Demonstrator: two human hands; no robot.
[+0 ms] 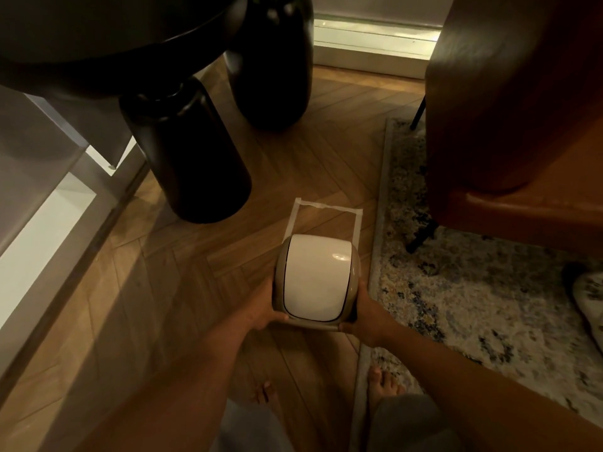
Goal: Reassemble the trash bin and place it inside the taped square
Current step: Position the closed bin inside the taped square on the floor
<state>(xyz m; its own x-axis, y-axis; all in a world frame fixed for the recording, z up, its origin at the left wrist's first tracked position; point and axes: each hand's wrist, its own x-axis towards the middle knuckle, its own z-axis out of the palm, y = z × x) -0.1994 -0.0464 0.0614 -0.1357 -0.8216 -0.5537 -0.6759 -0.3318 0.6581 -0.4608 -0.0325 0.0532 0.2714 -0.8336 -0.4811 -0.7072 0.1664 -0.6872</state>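
A small beige trash bin (315,278) with a white swing lid fitted on top is held from both sides, seen from above. My left hand (261,306) grips its left side and my right hand (365,313) grips its right side. A taped square (292,220) of white tape is marked on the wooden floor just beyond the bin. The bin covers the near part of the square; whether it rests on the floor I cannot tell.
Two thick black table legs (192,158) stand left and behind the square. A brown chair (509,125) with thin black legs stands at right on a patterned rug (456,295). My bare feet (381,383) are below the bin. A slipper (587,298) lies at the far right.
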